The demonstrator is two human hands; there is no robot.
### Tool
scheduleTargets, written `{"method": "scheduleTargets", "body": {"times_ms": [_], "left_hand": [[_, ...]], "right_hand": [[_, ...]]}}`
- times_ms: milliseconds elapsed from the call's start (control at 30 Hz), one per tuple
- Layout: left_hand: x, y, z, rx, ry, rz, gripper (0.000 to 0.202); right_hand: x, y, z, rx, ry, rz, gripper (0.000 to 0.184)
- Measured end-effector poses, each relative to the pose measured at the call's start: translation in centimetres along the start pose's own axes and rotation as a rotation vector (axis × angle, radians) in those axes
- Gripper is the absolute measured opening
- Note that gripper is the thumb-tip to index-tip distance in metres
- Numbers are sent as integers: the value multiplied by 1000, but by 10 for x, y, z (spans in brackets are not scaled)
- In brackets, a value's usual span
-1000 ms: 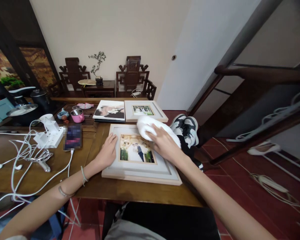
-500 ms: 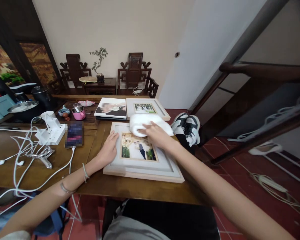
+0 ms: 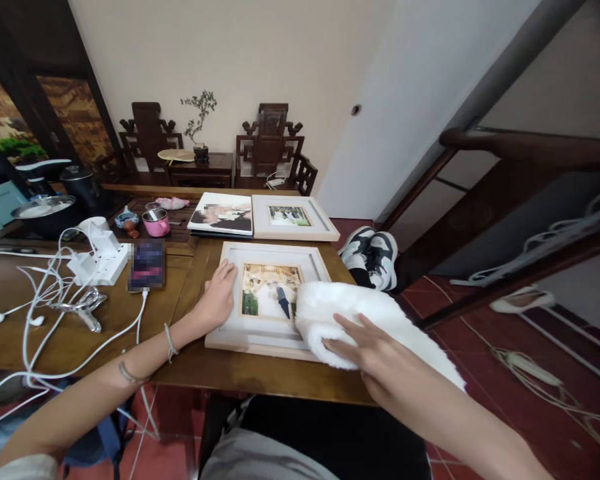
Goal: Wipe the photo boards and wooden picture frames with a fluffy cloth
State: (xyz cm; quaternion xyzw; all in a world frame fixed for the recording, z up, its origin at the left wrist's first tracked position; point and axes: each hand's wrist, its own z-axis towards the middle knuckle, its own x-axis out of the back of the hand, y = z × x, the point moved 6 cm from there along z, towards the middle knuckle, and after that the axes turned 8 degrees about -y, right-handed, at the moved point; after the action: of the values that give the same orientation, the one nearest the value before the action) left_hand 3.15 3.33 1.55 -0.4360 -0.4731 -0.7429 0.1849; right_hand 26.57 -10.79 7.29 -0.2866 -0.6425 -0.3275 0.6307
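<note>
A picture frame (image 3: 275, 251) with a pale wood border and a wedding photo (image 3: 270, 293) inside lies flat on the table in front of me. My left hand (image 3: 220, 295) grips its left edge, fingers over the rim. At the frame's lower right corner, my right hand (image 3: 375, 350) holds a white fluffy cloth (image 3: 350, 303), pressing it there. The cloth covers that corner and hangs past the table's right end. Part of the right thumb is hidden.
Behind lie a second frame (image 3: 320, 217) and a photo album (image 3: 225, 213). To the left are a phone (image 3: 147, 265), a power strip (image 3: 107, 265), tangled white cables (image 3: 45, 293) and a pink cup (image 3: 156, 223). Someone's shoes (image 3: 375, 257) show beyond the right edge.
My right hand has moved the white cloth from the frame's upper right toward me and right, to its lower right corner. My left hand has stayed on the left edge.
</note>
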Motion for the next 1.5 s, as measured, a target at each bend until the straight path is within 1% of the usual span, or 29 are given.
{"method": "scheduleTargets", "body": {"times_ms": [67,167,267,333,367,400,467,567,667,733,767,833,933,967,1033,1100,1167,1267,1433,1500], "left_hand": [[0,1,0,1,-11,-4,57],[1,1,0,-20,-3,-9,59],[0,0,1,-43,12,-14,60],[1,-1,1,-50,23,-20,60],[1,-1,1,-52,30,-23,61],[1,-1,0,-52,34,-24,61],[1,0,0,-43,33,-23,60],[1,2,0,-16,18,-10,58],[3,5,0,14,-6,19,56],[3,6,1,26,-14,27,56],[4,6,1,25,-11,23,56],[3,5,1,14,6,-2,55],[3,4,2,-3,37,-52,55],[3,4,2,-4,41,-61,55],[4,5,2,-1,36,-60,54],[5,6,3,1,21,-49,53],[6,6,3,1,8,-39,52],[4,4,2,-8,-5,-28,54],[2,5,0,-6,-47,-3,57],[1,8,0,11,-81,17,57]], "right_hand": [[-4,13,15,-72,-2,-11,63],[-13,51,59,-187,-9,-16,65],[-17,87,103,-250,7,32,69],[-15,98,119,-270,23,46,68],[-14,98,121,-267,29,34,67],[-12,94,120,-254,31,12,66],[-10,75,106,-202,18,-36,63],[-12,35,61,-111,-12,-44,63],[-17,1,9,-24,-21,1,69],[-18,-13,-11,-3,-8,40,70],[-17,-18,-14,-4,-14,56,69],[-13,-25,-4,-14,-70,84,67],[-5,-40,36,-10,-172,134,61],[-1,-46,51,12,-184,155,61],[4,-61,75,71,-167,193,60],[6,-71,89,112,-141,217,59],[4,-73,90,112,-127,232,59],[-1,-60,73,73,-127,246,64],[-5,-13,28,-75,-94,210,65],[-8,7,19,-143,-73,183,62]]}}
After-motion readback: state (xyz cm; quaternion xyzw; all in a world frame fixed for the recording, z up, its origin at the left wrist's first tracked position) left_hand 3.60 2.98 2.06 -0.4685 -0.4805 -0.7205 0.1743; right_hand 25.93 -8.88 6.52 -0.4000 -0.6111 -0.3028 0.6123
